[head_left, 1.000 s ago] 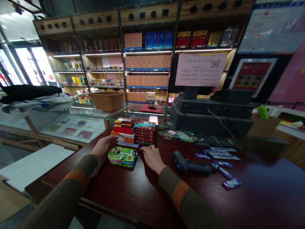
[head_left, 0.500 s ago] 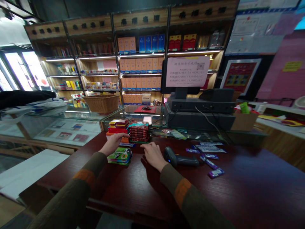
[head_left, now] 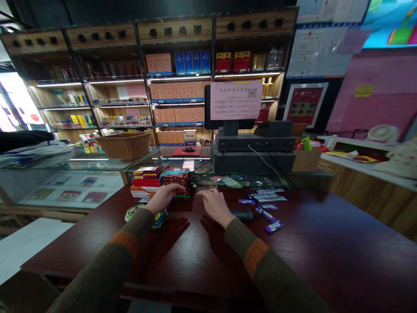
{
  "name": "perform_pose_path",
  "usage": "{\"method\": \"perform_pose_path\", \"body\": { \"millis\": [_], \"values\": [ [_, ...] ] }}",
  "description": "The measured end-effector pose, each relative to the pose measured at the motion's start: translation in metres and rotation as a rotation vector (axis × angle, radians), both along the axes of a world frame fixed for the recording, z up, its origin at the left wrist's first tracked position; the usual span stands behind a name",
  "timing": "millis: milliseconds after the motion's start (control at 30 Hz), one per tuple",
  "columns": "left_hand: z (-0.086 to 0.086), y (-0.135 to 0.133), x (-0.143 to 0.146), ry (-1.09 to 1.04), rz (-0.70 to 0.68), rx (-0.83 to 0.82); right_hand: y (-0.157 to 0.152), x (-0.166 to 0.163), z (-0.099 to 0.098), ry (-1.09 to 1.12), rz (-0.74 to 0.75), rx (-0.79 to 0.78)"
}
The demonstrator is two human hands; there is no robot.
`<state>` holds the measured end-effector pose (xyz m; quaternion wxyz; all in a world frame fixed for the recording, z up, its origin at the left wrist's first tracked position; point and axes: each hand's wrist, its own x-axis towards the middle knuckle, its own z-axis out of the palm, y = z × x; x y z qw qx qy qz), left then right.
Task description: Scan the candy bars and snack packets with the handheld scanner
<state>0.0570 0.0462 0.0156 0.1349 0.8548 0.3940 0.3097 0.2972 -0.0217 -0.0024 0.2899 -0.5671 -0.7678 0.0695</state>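
My left hand (head_left: 163,197) reaches forward over the dark wooden counter (head_left: 312,243), its fingers against the front of a stack of red-brown packets (head_left: 176,175); they look loosely curled and I cannot see anything gripped. Left of that stands a stack of red and yellow packets (head_left: 147,174). Green cartoon packets (head_left: 134,212) lie under my left wrist. My right hand (head_left: 213,204) hovers palm down, fingers spread, just right of the stacks, and it partly hides a black barcode scanner (head_left: 243,214).
Several purple and white sachets (head_left: 269,204) lie scattered right of the scanner. Behind stand a till with a screen and paper notice (head_left: 236,100), a glass display case (head_left: 65,182), a wicker basket (head_left: 124,145) and shelves of boxed goods.
Both hands have moved forward from the green packets to the stacks, the left one now at the red-brown stack. The view has swung to the right.
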Motion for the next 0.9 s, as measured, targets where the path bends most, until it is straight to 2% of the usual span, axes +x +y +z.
{"method": "perform_pose_path", "body": {
  "millis": [233, 433, 633, 900],
  "values": [
    [-0.009, 0.007, 0.036, -0.06, -0.1, -0.039, 0.0, 0.038, -0.005, -0.007, -0.084, 0.001],
    [-0.016, 0.013, 0.067, -0.019, -0.138, -0.04, 0.001, 0.077, -0.014, -0.011, -0.181, -0.006],
    [-0.014, 0.014, 0.101, 0.046, -0.174, -0.015, 0.003, 0.122, -0.026, -0.026, -0.272, -0.006],
    [-0.013, 0.023, 0.145, 0.091, -0.241, -0.07, 0.001, 0.182, -0.041, -0.04, -0.374, 0.029]
  ]
}}
